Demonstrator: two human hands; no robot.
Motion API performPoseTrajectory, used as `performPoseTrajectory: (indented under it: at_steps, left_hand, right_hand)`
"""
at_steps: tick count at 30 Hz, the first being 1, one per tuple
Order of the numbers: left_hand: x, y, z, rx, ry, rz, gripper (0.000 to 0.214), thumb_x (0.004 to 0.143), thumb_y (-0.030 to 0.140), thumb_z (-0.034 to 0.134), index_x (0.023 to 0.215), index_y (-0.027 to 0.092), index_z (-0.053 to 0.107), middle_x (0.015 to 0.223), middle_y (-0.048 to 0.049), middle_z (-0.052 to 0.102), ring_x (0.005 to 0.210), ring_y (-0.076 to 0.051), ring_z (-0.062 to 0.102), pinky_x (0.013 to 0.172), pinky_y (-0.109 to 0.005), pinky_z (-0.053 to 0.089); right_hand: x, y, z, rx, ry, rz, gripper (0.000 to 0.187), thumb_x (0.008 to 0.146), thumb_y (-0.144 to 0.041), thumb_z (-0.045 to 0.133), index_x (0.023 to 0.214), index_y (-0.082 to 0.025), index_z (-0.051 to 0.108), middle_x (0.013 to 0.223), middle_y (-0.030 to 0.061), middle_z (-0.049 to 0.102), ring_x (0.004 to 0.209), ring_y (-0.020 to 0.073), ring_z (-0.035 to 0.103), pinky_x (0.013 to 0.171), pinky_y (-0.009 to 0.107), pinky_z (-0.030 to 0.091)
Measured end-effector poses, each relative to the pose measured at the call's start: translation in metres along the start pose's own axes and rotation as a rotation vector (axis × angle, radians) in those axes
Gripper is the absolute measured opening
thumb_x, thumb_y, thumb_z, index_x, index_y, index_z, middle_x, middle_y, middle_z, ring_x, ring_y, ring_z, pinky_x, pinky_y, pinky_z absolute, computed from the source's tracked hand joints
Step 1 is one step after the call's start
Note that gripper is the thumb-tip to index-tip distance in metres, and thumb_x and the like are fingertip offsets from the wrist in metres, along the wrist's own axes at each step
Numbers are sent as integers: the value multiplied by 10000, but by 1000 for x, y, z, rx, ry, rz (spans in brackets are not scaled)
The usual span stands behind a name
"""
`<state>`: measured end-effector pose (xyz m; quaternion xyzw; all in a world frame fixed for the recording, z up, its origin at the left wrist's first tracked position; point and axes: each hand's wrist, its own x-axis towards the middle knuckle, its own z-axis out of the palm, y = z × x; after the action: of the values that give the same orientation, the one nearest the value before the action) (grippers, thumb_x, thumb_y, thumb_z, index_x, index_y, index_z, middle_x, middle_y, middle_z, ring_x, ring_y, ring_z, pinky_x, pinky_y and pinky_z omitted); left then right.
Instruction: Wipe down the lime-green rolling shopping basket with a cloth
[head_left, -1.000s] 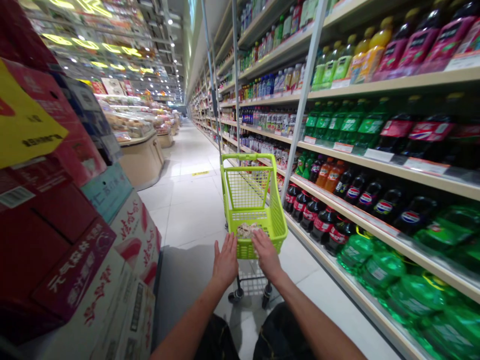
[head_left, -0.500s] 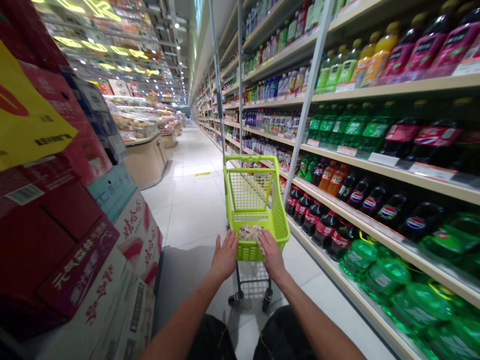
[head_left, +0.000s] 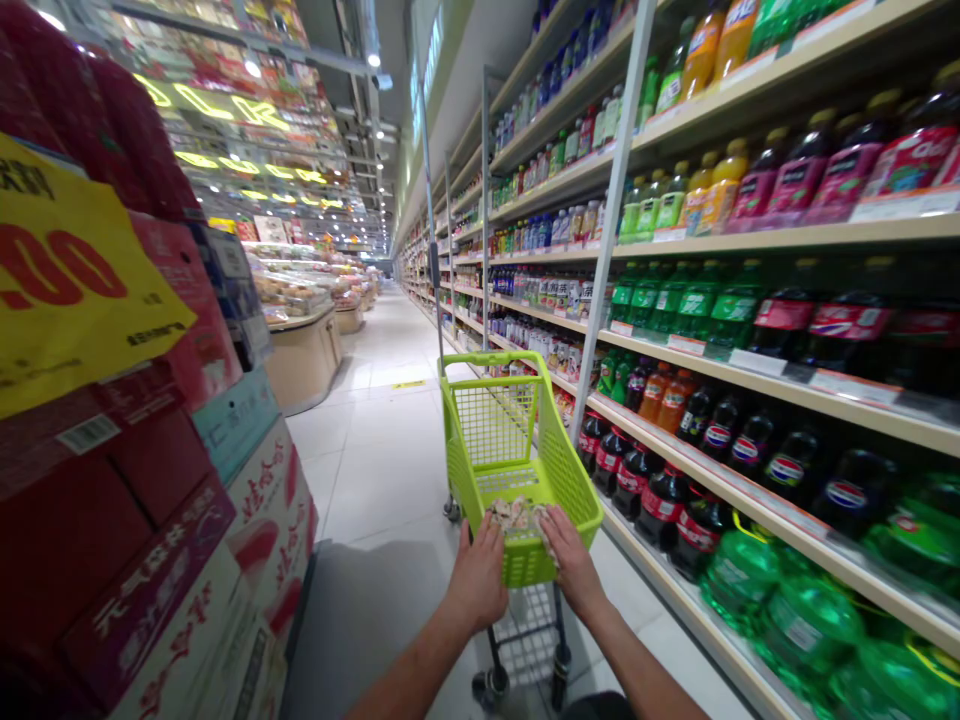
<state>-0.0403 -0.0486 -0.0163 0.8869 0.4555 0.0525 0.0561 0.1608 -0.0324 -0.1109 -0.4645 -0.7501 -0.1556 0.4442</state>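
A crumpled, pale patterned cloth lies over the near rim of a lime-green shopping cart. My left hand grips the cloth's left end against the rim, fingers close together and thumb apart. At the other end, my right hand presses the cloth between its fingers and the rim, and some of it shows beside the fingers. Both palms are turned down, so the undersides of the fingers are hidden. Apart from the cloth at its edge, I see no goods in the basket.
Along the right runs a tall shelf of bottled drinks, close to the cart. Stacked cartons with a yellow price sign stand at the left. Further on, a display counter borders the tiled floor. A thin pole rises from the cart.
The cart, the cloth and both hands now appear lower in view and slightly to the right, and the cart looks larger. My view has tilted upward. Both hands stay at the cloth.
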Motion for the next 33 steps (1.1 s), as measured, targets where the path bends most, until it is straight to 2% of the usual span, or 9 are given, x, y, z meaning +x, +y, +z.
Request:
performPoseTrajectory:
  at_steps: [5, 8, 10, 13, 16, 21, 26, 29, 33]
  left_hand:
    - [7, 27, 2, -90, -35, 97, 683, 658, 285, 441, 1307, 111, 321, 1387, -119, 323, 1328, -246, 119, 1067, -523, 4]
    - [17, 29, 2, -86, -33, 220, 692, 677, 266, 427, 1337, 137, 266, 1420, -96, 259, 1330, -223, 119, 1063, -527, -2]
    - [27, 23, 1, -33, -11, 212, 687, 700, 255, 402, 1353, 133, 228, 1437, -90, 205, 1331, -220, 116, 1059, -534, 4]
    - [43, 9, 1, 72, 23, 116, 649, 733, 220, 349, 1358, 113, 211, 1438, -97, 193, 1329, -217, 125, 1053, -545, 29]
    - [54, -5, 3, 148, 47, 97, 657, 719, 171, 340, 1358, 108, 204, 1437, -94, 197, 1330, -210, 124, 1048, -549, 42]
    - [58, -23, 7, 236, 69, 59, 713, 669, 129, 357, 1362, 114, 187, 1450, -72, 157, 1335, -211, 89, 1041, -561, 37]
    - [59, -20, 8, 241, 38, 33, 742, 658, 183, 384, 1363, 93, 169, 1453, -83, 139, 1338, -216, 64, 1041, -561, 31]
    - [56, -24, -1, 233, 20, 72, 743, 655, 208, 400, 1360, 113, 186, 1451, -75, 157, 1337, -219, 67, 1045, -556, 28]
    - [48, -45, -18, 264, 17, -62, 737, 647, 161, 401, 1357, 116, 205, 1447, -88, 165, 1333, -234, 97, 1046, -547, 53]
  right_hand:
    - [-6, 43, -22, -49, -21, 81, 487, 746, -48, 386, 1187, -198, 526, 1256, 120, 495, 1215, 228, 391, 913, 427, 448]
    - [-7, 56, -30, -79, 0, 118, 453, 747, -54, 379, 1130, -197, 575, 1208, 129, 536, 1179, 239, 438, 876, 428, 476]
    - [-7, 47, -30, -77, 22, 132, 454, 752, -47, 364, 1116, -203, 586, 1195, 126, 548, 1176, 239, 441, 866, 434, 482]
    - [-9, 13, -26, -43, 17, 100, 492, 749, -23, 348, 1159, -206, 549, 1231, 116, 519, 1210, 234, 398, 893, 448, 463]
    - [-11, -11, -25, -39, 2, 72, 546, 738, 4, 337, 1218, -205, 491, 1274, 105, 480, 1254, 231, 327, 925, 469, 433]
    - [-17, 5, -35, -113, 74, 229, 573, 734, 29, 316, 1227, -214, 481, 1279, 94, 477, 1271, 199, 298, 961, 454, 405]
    - [5, -6, -9, -48, 70, 248, 553, 719, 52, 301, 1179, -158, 527, 1283, 112, 469, 1286, 194, 269, 995, 461, 354]
    - [15, -8, -2, -14, 31, 229, 563, 706, 62, 299, 1170, -154, 534, 1288, 106, 466, 1289, 188, 262, 1014, 450, 328]
    - [8, 14, -16, -72, 40, 310, 520, 723, 22, 325, 1175, -134, 531, 1278, 135, 469, 1287, 218, 265, 1004, 486, 323]
